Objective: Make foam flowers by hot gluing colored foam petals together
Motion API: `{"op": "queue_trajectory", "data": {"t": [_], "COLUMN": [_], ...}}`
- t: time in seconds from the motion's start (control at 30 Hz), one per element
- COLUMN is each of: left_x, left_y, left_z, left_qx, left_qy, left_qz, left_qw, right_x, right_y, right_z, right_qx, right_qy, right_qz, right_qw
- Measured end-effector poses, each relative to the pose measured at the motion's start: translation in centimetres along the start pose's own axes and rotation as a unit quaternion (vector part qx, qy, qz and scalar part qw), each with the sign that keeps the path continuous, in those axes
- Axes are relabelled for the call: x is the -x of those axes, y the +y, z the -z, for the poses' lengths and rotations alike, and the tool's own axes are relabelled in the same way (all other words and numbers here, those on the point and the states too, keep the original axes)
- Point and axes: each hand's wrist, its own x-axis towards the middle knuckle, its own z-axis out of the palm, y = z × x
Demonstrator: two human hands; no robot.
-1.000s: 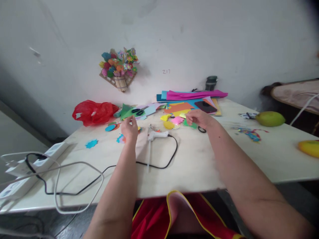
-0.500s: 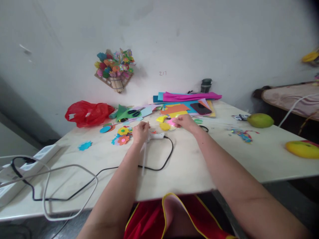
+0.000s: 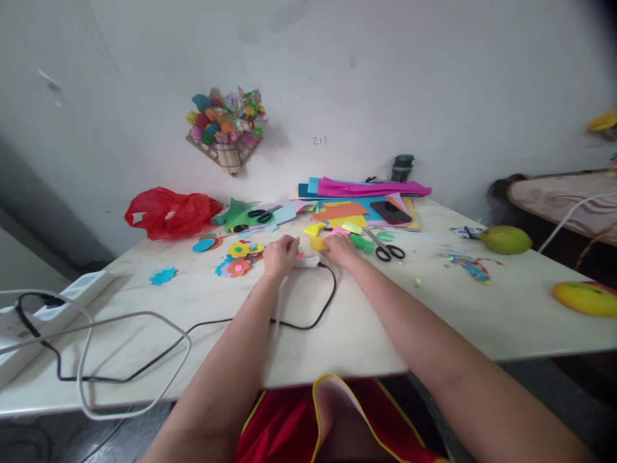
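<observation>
My left hand [image 3: 281, 255] is closed, its fingertips pinched together above the white glue gun [image 3: 307, 262]; whatever they hold is too small to make out. A clear glue stick [image 3: 278, 312] juts from the gun toward the front edge. My right hand [image 3: 341, 249] lies low over the table, its fingers closed on the edge of a yellow paper cut-out [image 3: 318, 244]. A pink piece [image 3: 336, 231] sits just behind those fingers. To the right of this hand are a green marker-like tube [image 3: 361, 242] and black-handled scissors [image 3: 389, 251]. Flower cut-outs [image 3: 239, 267] lie left of my left hand.
Paper sheets [image 3: 344, 212], a phone [image 3: 390, 212] and more scissors [image 3: 264, 213] lie at the back. A red plastic bag [image 3: 171, 212] is back left. Cables run from a power strip [image 3: 72, 299] across the left side. Two mangoes [image 3: 506, 239] are at right.
My right hand has come left and down from the pink piece to the yellow cut-out, uncovering the green tube and scissors. My left hand has shifted slightly right.
</observation>
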Motion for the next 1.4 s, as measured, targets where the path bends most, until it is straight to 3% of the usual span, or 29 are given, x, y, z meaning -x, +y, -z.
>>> {"op": "queue_trajectory", "data": {"t": [0.4, 0.53, 0.67, 0.8, 0.9, 1.0, 1.27, 1.4], "left_x": [0.0, 0.1, 0.2, 0.1, 0.1, 0.1, 0.2, 0.2], "left_y": [0.2, 0.3, 0.4, 0.5, 0.4, 0.4, 0.6, 0.7], "left_z": [0.2, 0.3, 0.4, 0.4, 0.2, 0.1, 0.3, 0.4], "left_qx": [0.003, 0.002, 0.011, 0.016, 0.015, 0.015, 0.016, 0.047], "left_qy": [-0.024, -0.012, 0.001, 0.001, -0.002, -0.002, -0.018, -0.009], "left_qz": [0.002, -0.005, -0.008, -0.006, -0.007, -0.009, -0.008, -0.004], "left_qw": [1.0, 1.0, 1.0, 1.0, 1.0, 1.0, 1.0, 0.999], "right_x": [0.6, 0.8, 0.8, 1.3, 1.7, 1.8, 1.8, 1.8], "right_y": [-0.2, 0.2, 2.3, 5.3, 6.7, 7.0, 7.3, 6.8], "right_z": [0.7, 1.2, 2.4, 3.3, 3.4, 3.1, 2.8, 3.6], "right_qx": [0.01, -0.018, -0.031, -0.015, -0.013, -0.01, 0.009, -0.009], "right_qy": [-0.017, 0.009, 0.066, -0.026, -0.098, -0.113, -0.059, 0.026], "right_qz": [0.009, 0.017, -0.08, -0.172, -0.185, -0.181, -0.151, -0.096], "right_qw": [1.0, 1.0, 0.994, 0.985, 0.978, 0.977, 0.987, 0.995]}}
